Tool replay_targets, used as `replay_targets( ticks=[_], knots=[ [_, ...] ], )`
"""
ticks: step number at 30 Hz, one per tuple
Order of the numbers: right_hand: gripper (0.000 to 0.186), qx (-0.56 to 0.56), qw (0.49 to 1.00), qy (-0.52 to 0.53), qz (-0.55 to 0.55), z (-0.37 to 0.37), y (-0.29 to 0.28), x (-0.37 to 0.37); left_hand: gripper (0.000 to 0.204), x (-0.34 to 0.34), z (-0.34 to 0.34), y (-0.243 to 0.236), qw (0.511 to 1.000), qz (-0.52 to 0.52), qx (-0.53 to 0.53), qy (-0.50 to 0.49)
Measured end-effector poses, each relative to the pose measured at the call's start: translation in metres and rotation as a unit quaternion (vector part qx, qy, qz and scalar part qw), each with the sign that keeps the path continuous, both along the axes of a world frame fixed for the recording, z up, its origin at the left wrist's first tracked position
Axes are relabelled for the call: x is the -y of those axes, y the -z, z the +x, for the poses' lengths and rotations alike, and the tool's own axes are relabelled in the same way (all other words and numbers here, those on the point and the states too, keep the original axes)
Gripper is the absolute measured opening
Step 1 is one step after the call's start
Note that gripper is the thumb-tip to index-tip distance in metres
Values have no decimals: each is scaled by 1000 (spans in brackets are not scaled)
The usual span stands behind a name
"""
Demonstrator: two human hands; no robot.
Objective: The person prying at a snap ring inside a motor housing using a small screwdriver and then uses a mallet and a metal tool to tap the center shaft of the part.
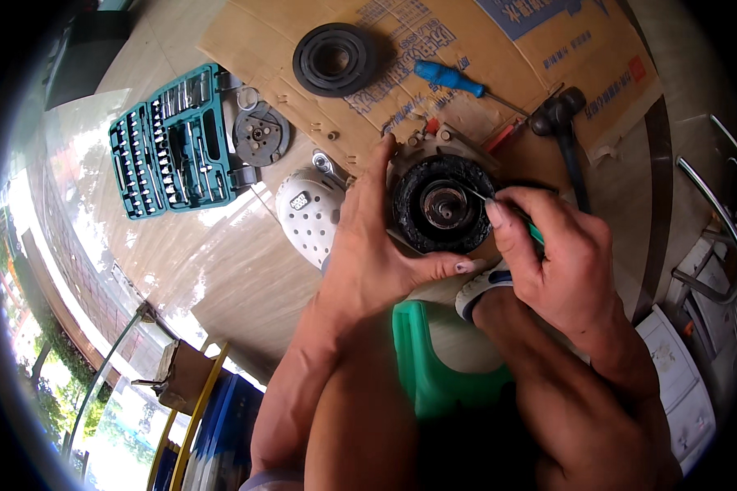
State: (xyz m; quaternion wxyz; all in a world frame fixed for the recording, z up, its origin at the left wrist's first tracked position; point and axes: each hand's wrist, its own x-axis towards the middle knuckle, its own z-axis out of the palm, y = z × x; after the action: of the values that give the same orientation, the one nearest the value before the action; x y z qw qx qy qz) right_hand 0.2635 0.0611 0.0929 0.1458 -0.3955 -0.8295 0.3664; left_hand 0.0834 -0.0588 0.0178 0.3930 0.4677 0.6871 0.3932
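Between my feet stands a metal compressor (pixel 458 141), its round black coil (pixel 413 223) facing up around a greasy central shaft (pixel 445 209). My left hand (pixel 373 254) is wrapped about its left side, fingers on the far edge and thumb along the near rim. Pinched in my right hand (pixel 561 254) is a thin screwdriver (pixel 537 235) with a green handle, partly hidden by the fingers. Its slim shaft reaches onto the upper right of the black coil; the exact contact of the tip is too small to tell.
Flattened cardboard (pixel 434 33) carries a black pulley (pixel 333 59), a blue screwdriver (pixel 449 77) and a black-headed hammer (pixel 558 114). A teal socket set (pixel 172 143), a round clutch plate (pixel 262 133) and a ratchet (pixel 326 166) lie left. A green stool (pixel 422 360) is beneath me.
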Motion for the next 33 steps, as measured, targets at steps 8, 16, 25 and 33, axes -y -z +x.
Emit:
replay_targets(
  ticks=[8,16,25,33],
  knots=[
    [32,67,996,-2,-58,-1,-11,-11,119,-4,0,14,993,-52,110,-3],
    [33,70,992,-31,-98,5,-8,-13,131,-4,-3,18,999,-27,19,11],
    [39,32,937,135,-321,-1,-14,3,137,-1,-1,22,998,-46,51,-1],
    [54,-52,784,301,-540,-2,-7,6,133,1,-1,28,997,-29,66,-7]
  ],
)
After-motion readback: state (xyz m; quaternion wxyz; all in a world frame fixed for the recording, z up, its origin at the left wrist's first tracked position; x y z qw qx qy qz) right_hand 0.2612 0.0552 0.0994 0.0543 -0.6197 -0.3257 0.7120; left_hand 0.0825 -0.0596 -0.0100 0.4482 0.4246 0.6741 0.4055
